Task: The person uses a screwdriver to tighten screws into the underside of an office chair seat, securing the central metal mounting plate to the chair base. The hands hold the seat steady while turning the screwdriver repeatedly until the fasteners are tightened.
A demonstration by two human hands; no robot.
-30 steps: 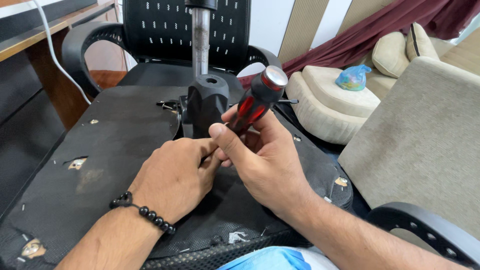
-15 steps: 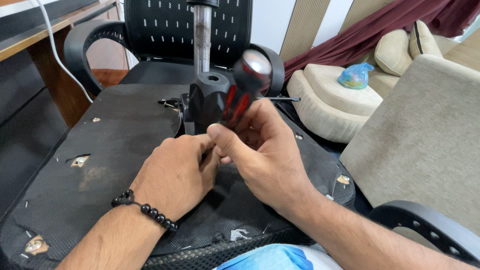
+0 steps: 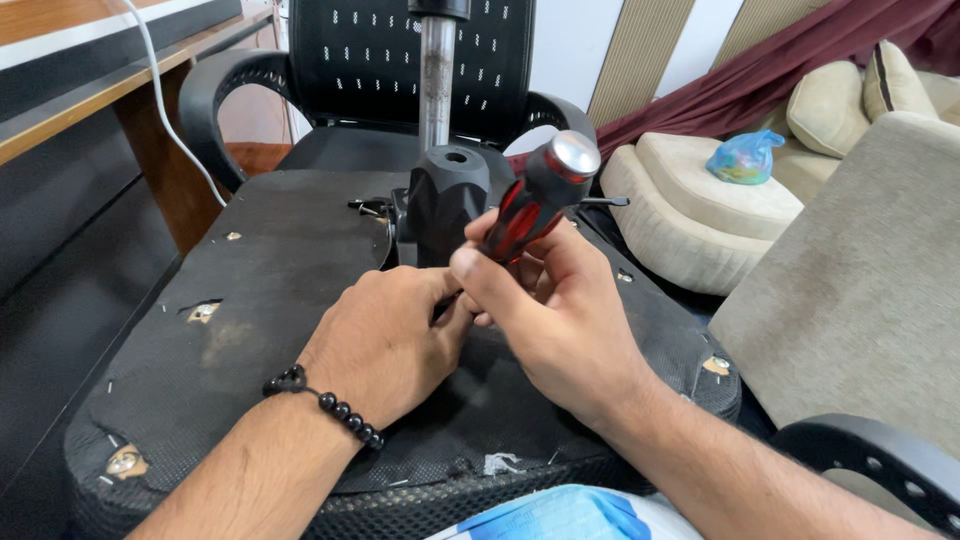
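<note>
We hold a screwdriver (image 3: 535,205) with a red and black handle and a shiny metal cap; it tilts up and to the right, its cap well above our knuckles, and its lower part runs down between our two hands, where the tip is hidden from us. Our right hand (image 3: 560,320) is curled around the handle, thumb and fingers pinching it near its lower end. Our left hand (image 3: 385,340) lies palm down just beside the right, fingers bent and pressed together at the spot where the shaft disappears, and it touches the right hand; we cannot tell what, if anything, it grips underneath. A bracelet of black beads (image 3: 335,405) circles the left wrist. Both hands rest over the upturned underside of an office chair seat (image 3: 250,290), a dark, dusty, worn panel with small tears along its edge. Just behind the hands rises a black plastic mechanism housing (image 3: 445,205), and from it a metal gas-lift column (image 3: 437,85) stands upright. Behind that stands a black mesh-backed office chair (image 3: 350,60) with curved armrests. To the left runs a wooden desk (image 3: 70,120) with a white cable (image 3: 175,130) hanging down. To the right are beige sofa cushions (image 3: 700,210), a blue plastic bag (image 3: 745,158) lying on one of them, and maroon cloth (image 3: 790,70) draped behind.
</note>
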